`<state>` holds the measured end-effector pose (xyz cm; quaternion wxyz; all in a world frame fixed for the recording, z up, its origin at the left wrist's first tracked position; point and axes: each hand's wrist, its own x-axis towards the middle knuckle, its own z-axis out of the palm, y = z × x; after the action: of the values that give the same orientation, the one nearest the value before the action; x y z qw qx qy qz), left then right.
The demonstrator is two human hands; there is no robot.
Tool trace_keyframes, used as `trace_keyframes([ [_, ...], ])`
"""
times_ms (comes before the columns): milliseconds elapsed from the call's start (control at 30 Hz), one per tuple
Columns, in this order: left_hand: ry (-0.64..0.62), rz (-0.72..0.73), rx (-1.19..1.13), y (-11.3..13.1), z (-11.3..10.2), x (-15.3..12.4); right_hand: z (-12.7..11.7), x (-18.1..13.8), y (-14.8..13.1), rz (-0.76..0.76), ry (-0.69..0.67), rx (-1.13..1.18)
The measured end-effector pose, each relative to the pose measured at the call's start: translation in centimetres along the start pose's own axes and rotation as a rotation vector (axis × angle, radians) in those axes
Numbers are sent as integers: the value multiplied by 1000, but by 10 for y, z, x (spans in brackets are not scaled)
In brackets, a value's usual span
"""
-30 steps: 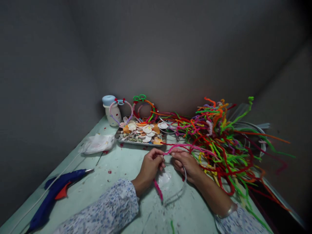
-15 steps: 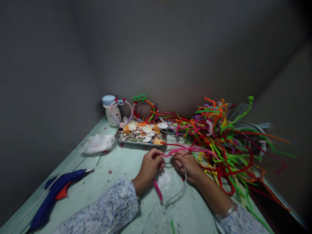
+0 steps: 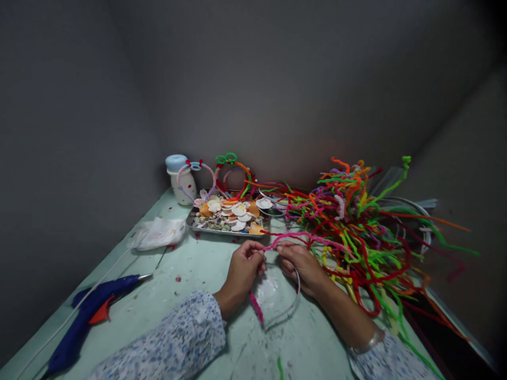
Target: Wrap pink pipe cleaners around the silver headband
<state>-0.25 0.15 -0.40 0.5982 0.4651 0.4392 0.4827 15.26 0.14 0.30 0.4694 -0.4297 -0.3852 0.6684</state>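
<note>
A thin grey-white headband (image 3: 295, 306) hangs between my hands, its bare curve bowing down toward the table. Pink pipe cleaner (image 3: 304, 235) is wound around its left end, and the loose length trails off to the right over my right hand. My left hand (image 3: 244, 268) is closed, thumb and fingers pinching the headband where the pink winding passes through. Close beside it, my right hand (image 3: 301, 266) has its fingers curled on the bare part of the headband, near the pink strand. The fingers hide part of the band.
A metal tray (image 3: 222, 231) of shells stands behind my hands, with finished headbands (image 3: 197, 164) and a blue-lidded jar (image 3: 184, 184). Tangled pipe cleaners (image 3: 356, 221) heap at right. At left lie a blue glue gun (image 3: 87, 316), its cord and a plastic packet (image 3: 160, 233).
My right hand has shifted slightly left, and the pink strand between the hands now arches higher. The bare curve of the headband has swung a little left. My left hand stays nearly in place.
</note>
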Motion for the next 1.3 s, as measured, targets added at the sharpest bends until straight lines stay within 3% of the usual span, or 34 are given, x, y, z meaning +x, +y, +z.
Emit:
trace_keyframes([
  [733,-34,8,-95,7,1,-5,-2,-1,1,-39,-19,-2],
  [933,-2,-4,-30,6,1,-2,-2,-1,2,-37,3,-20],
  [1300,-133,-175,-48,12,-2,1,-4,-3,2,-58,14,34],
])
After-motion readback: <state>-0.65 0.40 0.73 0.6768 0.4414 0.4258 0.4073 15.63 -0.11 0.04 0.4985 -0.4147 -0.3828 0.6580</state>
